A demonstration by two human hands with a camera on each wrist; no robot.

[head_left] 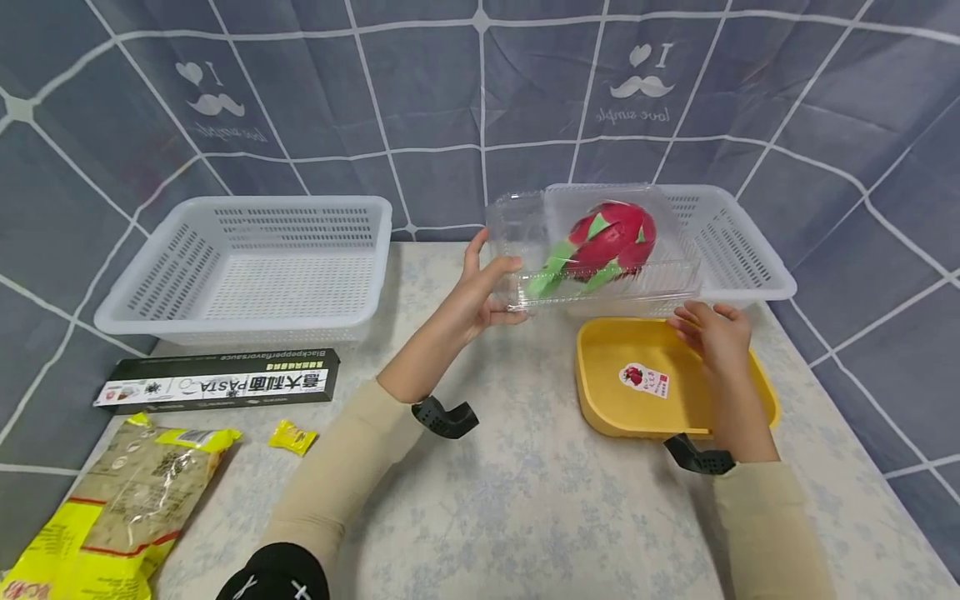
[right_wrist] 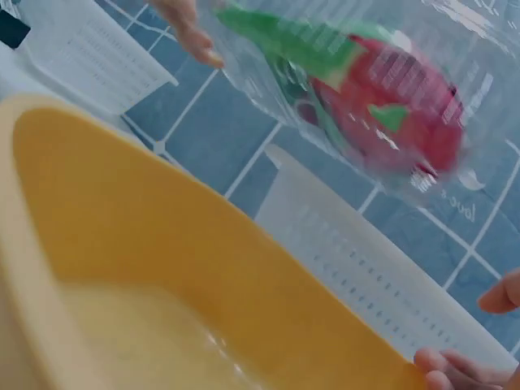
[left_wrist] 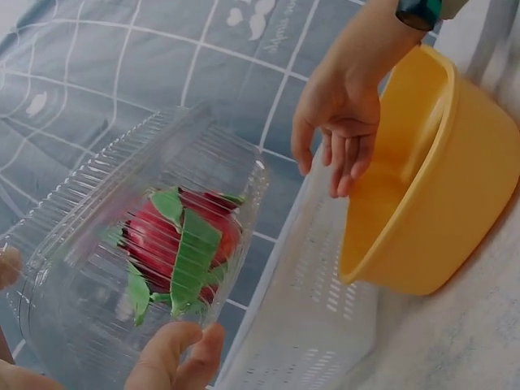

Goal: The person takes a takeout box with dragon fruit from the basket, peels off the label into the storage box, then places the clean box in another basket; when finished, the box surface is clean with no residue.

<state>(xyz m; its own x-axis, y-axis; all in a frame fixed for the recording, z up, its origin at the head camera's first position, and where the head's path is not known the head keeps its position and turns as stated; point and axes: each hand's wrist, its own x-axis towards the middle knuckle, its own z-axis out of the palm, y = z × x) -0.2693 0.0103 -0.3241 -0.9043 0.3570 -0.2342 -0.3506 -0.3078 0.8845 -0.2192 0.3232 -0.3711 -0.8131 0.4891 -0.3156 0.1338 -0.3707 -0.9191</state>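
A clear plastic clamshell box (head_left: pixel 517 229) with a red dragon fruit (head_left: pixel 615 237) with green scales inside is in my left hand (head_left: pixel 480 300), tilted in the air before the right basket. The left thumb and fingers grip the box at its left end. My right hand (head_left: pixel 720 333) hovers over the right side of a yellow basin (head_left: pixel 600 400), its fingers loosely extended and holding nothing. In the left wrist view the right hand (left_wrist: pixel 345 114) hangs apart from the clamshell. A small label with a dragon fruit picture (head_left: pixel 643 379) shows within the basin's outline.
White perforated baskets stand at the back left (head_left: pixel 292 287) and back right (head_left: pixel 738 242). At left lie a black pasta box (head_left: pixel 225 379), a small yellow-wrapped packet (head_left: pixel 292 437) and a yellow-and-clear bag (head_left: pixel 135 508). A grey-blue checked cloth (head_left: pixel 420 92) hangs behind.
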